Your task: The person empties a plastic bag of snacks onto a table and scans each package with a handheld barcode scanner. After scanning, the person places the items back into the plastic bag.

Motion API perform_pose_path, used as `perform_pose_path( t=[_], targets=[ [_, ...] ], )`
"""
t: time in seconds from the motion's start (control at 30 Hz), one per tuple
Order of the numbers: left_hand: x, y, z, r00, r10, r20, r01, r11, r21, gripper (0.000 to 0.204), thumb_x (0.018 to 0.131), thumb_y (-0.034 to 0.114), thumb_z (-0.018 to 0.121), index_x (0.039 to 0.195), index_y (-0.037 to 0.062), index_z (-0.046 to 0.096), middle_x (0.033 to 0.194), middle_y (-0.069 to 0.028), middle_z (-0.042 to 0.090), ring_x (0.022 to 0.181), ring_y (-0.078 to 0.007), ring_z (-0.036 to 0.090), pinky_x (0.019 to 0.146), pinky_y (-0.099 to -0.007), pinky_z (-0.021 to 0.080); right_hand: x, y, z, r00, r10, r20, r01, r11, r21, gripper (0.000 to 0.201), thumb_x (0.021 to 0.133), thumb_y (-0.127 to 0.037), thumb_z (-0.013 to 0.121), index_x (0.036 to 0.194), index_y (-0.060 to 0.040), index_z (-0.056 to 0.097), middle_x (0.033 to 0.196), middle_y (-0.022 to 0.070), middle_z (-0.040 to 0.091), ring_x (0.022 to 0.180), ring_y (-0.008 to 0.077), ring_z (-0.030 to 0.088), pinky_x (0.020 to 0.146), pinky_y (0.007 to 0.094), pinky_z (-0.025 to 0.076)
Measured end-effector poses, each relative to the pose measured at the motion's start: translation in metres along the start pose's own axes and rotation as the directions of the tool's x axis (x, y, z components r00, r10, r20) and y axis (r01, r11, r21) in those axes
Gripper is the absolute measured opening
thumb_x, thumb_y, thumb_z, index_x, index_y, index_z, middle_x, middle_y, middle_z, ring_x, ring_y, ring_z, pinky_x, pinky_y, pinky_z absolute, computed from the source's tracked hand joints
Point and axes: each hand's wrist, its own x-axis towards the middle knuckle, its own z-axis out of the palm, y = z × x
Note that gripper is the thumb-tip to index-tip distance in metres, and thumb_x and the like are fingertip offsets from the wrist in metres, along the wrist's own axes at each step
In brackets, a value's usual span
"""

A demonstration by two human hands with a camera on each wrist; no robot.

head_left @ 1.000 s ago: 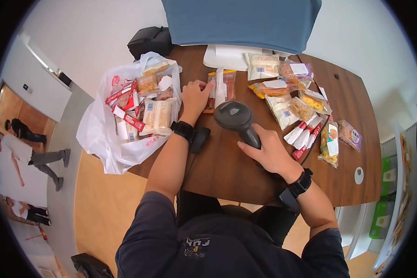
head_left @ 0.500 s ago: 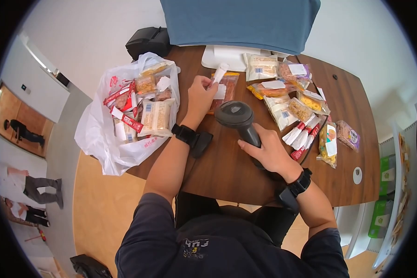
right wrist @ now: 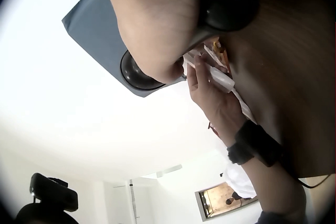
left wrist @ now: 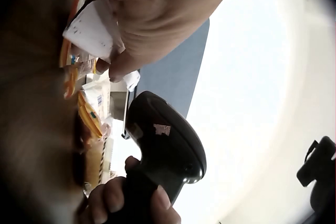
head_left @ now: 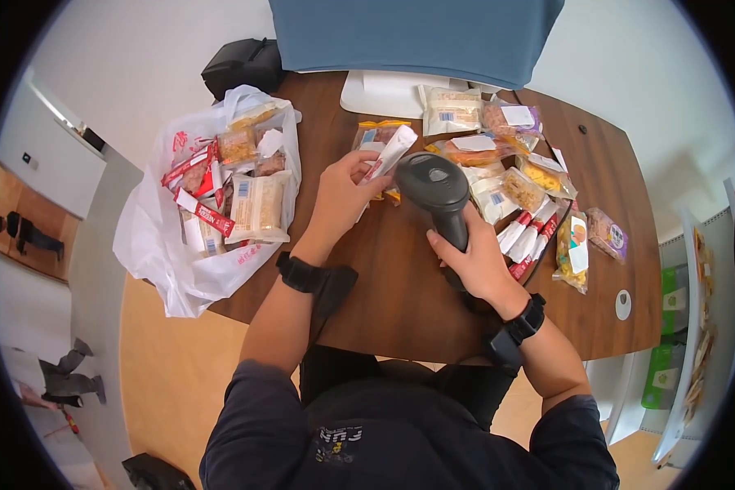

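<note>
My left hand (head_left: 341, 194) pinches a slim white-and-red stick packet (head_left: 397, 147) between thumb and fingers, tilted upward. Its white end is beside the head of a black handheld barcode scanner (head_left: 433, 181). The scanner's handle is gripped by my right hand (head_left: 488, 263), with the head turned toward the left hand. Behind the stick packet, an orange-edged clear food packet (head_left: 381, 131) lies on the table, partly covered by the left hand. In the left wrist view, the scanner (left wrist: 165, 137) is close below the left hand (left wrist: 157, 19).
At the left, a white plastic bag (head_left: 151, 245) gapes around several snack packets. More packets, including a cream-coloured one (head_left: 449, 110) and red-and-white sticks (head_left: 531, 237), lie on the right of the brown table (head_left: 367, 302). A cloth-covered monitor (head_left: 416, 41) stands at the back.
The left hand has lifted the stick packet off the orange-edged packet and brought it right, next to the scanner head. The right hand keeps its grip on the scanner.
</note>
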Motion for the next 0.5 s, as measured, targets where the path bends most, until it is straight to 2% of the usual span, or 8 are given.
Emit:
perform_pose_path(
  t=[0.03, 0.13, 0.37, 0.5],
  targets=[
    [0.002, -0.003, 0.000, 0.998, 0.069, 0.006, -0.070, 0.998, 0.009, 0.033, 0.085, 0.003, 0.071, 0.116, -0.0032, 0.061, 0.089, -0.0050, 0.069, 0.079, -0.0069, 0.062, 0.069, -0.0215, 0.049, 0.000, 0.001, 0.001, 1.000, -0.023, -0.014, 0.023, 1.000, 0.001, 0.041, 0.085, -0.029, 0.070, 0.106, 0.0011, 0.050, 0.083, 0.0230, 0.063, 0.076, 0.0376, 0.064, 0.072, 0.0422, 0.050],
    [0.003, -0.006, -0.001, 0.991, 0.134, 0.013, -0.135, 0.990, 0.045, 0.032, 0.085, 0.002, 0.069, 0.116, -0.0037, 0.061, 0.088, -0.0050, 0.069, 0.078, -0.0068, 0.062, 0.070, -0.0215, 0.049, 0.000, 0.000, 0.002, 0.999, -0.050, -0.016, 0.050, 0.999, 0.001, 0.041, 0.085, -0.029, 0.070, 0.105, 0.0008, 0.051, 0.083, 0.0225, 0.064, 0.076, 0.0371, 0.064, 0.071, 0.0421, 0.050],
    [-0.002, 0.006, 0.000, 0.993, 0.113, -0.012, -0.112, 0.991, 0.076, 0.031, 0.085, 0.000, 0.068, 0.115, -0.0031, 0.062, 0.086, -0.0050, 0.069, 0.077, -0.0065, 0.062, 0.070, -0.0221, 0.050, 0.000, 0.003, 0.001, 0.999, -0.043, 0.010, 0.043, 0.999, -0.014, 0.041, 0.085, -0.029, 0.071, 0.105, 0.0015, 0.051, 0.084, 0.0224, 0.064, 0.075, 0.0368, 0.063, 0.072, 0.0418, 0.049],
    [0.001, -0.002, 0.000, 0.982, 0.182, -0.054, -0.174, 0.976, 0.133, 0.033, 0.083, -0.001, 0.070, 0.115, -0.0016, 0.063, 0.085, -0.0051, 0.069, 0.076, -0.0071, 0.062, 0.067, -0.0230, 0.050, 0.000, 0.003, 0.001, 0.996, -0.083, 0.015, 0.083, 0.996, -0.018, 0.042, 0.085, -0.029, 0.071, 0.105, 0.0019, 0.052, 0.084, 0.0225, 0.063, 0.075, 0.0364, 0.063, 0.072, 0.0414, 0.049]
  ],
)
